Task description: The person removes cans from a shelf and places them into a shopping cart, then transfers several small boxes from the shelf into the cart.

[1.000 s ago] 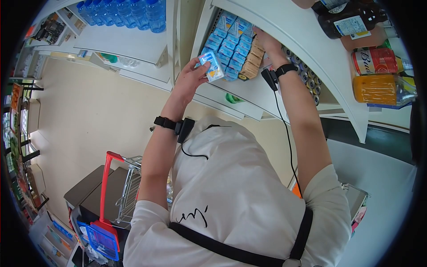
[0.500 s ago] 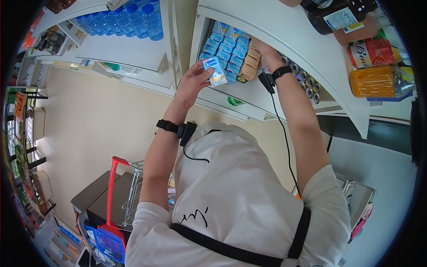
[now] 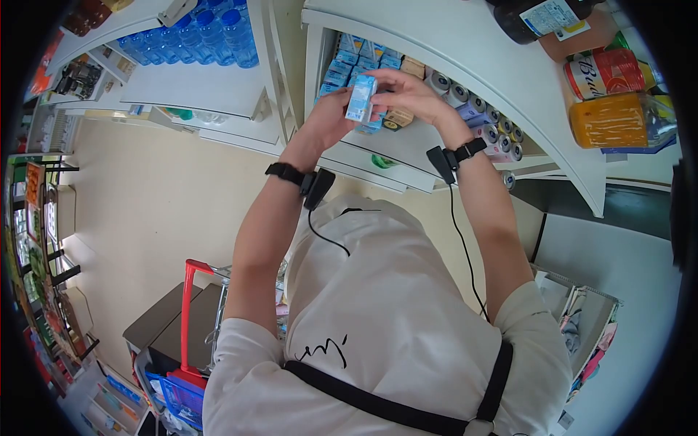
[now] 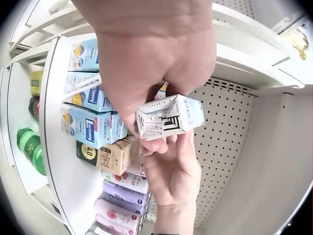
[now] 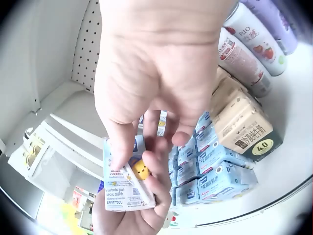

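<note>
A small light-blue Lactasoy drink carton (image 3: 361, 98) is held in front of the shelf. My left hand (image 3: 331, 120) grips it, and its fingers curl round the side in the right wrist view. My right hand (image 3: 416, 96) has come in from the other side, its thumb pressed on the printed face of the carton (image 5: 129, 181) and its other fingers partly hidden. From the left wrist the carton's white folded end (image 4: 164, 117) faces the camera. Rows of matching blue cartons (image 5: 227, 178) stand on the shelf just behind both hands.
Tan milk cartons (image 5: 244, 125) stand beside the blue ones, followed by several drink cans (image 3: 476, 112). Blue-capped water bottles (image 3: 236, 43) fill the shelf at left. An orange drink bottle (image 3: 607, 120) is at upper right. A red-handled shopping cart (image 3: 187, 312) stands at lower left.
My right hand has drawn back from deep beside the tan cartons and moved left onto the blue carton. The carton in my left hand has turned and shifted slightly right.
</note>
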`<state>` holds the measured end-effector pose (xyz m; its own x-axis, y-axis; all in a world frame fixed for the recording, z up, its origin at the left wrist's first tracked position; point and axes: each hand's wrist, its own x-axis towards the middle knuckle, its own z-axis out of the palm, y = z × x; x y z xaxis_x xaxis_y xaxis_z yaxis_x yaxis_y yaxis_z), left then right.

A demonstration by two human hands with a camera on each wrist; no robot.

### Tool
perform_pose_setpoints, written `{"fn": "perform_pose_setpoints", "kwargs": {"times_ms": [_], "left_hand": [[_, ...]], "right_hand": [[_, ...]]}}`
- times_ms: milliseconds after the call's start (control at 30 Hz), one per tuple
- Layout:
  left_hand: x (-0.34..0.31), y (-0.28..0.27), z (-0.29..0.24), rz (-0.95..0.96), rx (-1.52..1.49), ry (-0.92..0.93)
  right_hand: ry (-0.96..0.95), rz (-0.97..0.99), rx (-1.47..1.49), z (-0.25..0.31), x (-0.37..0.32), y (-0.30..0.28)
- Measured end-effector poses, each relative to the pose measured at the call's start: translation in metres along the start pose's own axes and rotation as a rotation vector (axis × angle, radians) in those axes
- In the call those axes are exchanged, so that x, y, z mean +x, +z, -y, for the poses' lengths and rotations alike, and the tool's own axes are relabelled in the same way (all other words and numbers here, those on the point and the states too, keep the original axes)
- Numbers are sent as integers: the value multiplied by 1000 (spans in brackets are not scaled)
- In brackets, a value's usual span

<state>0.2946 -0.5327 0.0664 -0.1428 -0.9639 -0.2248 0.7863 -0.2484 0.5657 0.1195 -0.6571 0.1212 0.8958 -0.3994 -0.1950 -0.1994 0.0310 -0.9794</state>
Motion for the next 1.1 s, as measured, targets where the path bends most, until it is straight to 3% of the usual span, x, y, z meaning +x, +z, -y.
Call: {"fn": "perform_pose_setpoints", "kwargs": {"times_ms": [67, 133, 200, 233, 300, 333, 433, 567, 700, 900, 1033, 1100], "left_hand": [[22, -1, 4, -73, -7, 71], [41, 2, 7, -107, -8, 102], [56, 9, 9, -335, 295, 288], [65, 13, 9, -446, 449, 382], [93, 5, 23, -453, 532, 413], [108, -2, 31, -467, 612, 450], [115, 13, 33, -455, 605, 425], [113, 23, 35, -387, 416, 277], [124, 18, 39, -331, 341, 274], [116, 15, 32, -265, 201, 275], [108, 23, 19, -414, -46, 256], [110, 19, 18, -382, -50, 273]], "right_hand": [[1, -41, 31, -5, -4, -11], [126, -263, -88, -12, -5, -36], [189, -382, -145, -24, 0, -56], [154, -455, -362, -36, 4, -66], [83, -592, -798, -59, 12, -84], [84, -598, -798, -68, 18, -91], [-351, -979, -1065, -95, 38, -97], [-136, -927, -1104, -83, 37, -87], [-206, -942, -961, -79, 36, -81], [-129, -891, -1007, -76, 38, -83], [-105, -856, -953, -64, 35, -72], [-73, -818, -979, -46, 33, -59]]}}
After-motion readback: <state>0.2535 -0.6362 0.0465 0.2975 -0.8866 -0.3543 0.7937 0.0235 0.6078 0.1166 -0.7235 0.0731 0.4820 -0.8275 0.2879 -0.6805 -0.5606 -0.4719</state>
